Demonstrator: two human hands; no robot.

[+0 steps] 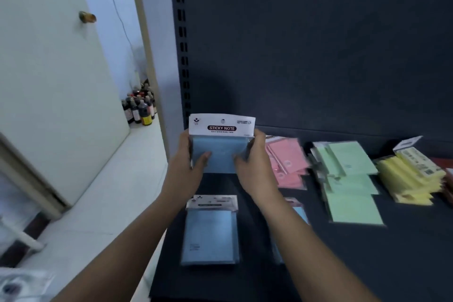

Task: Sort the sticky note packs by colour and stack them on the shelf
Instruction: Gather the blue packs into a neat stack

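Both hands are up in front of the person with a blue pack (219, 154) caught between them. The left hand (188, 167) grips its left edge and the right hand (253, 164) its right edge, thumbs curled over the front. This held pack stands upright above the back left of the shelf (367, 260), long axis vertical, white "STICKY NOTE" header on top and facing the person. Directly below and nearer the person, a second blue pack (210, 235) lies flat on the shelf, long axis running front to back, header at the far end. It sits just under the left forearm, so the left hand looks the nearer one. I'd guess the held pack has to tip flat, header away, to match it. Another blue one (301, 213) peeks out beneath the right forearm. Pink packs (289, 162), green packs (350, 179) and yellow packs (409, 176) lie off to the right.
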